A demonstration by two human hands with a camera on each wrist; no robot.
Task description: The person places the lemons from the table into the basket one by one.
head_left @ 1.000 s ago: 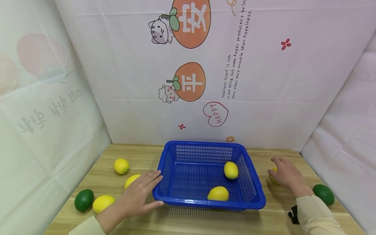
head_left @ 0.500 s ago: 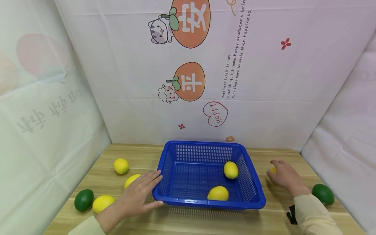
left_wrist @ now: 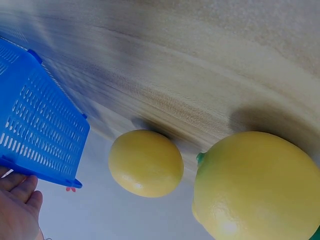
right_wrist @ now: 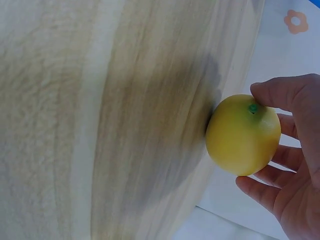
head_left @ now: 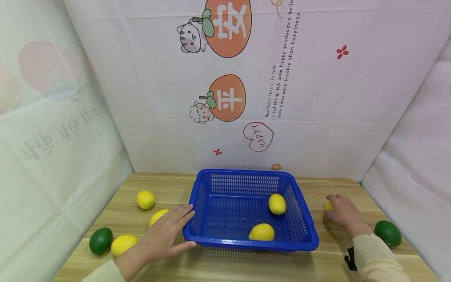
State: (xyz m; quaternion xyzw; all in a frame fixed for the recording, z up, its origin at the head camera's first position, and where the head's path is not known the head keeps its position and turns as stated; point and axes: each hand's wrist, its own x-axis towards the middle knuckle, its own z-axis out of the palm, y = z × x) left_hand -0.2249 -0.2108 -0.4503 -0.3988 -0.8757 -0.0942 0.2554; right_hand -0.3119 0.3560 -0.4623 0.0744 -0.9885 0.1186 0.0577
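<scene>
Lemon between fingers of the right hand

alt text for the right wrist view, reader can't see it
A right hand holds a yellow lemon between thumb and fingers, its green tip showing. A wood-grain tabletop fills the left side; behind is a white backdrop with an orange flower print.

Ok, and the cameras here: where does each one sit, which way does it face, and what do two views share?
Head: on the head, facing forward and down at the blue basket; left hand, right hand and both sleeves show.
Left wrist: on that wrist, looking past the left fingers at the basket's side, a nearer lemon and a farther lemon.
Right wrist: on that wrist, facing the gripped lemon; right thumb and right fingers show.
Shared: head and right wrist both show the gripped lemon.
</scene>
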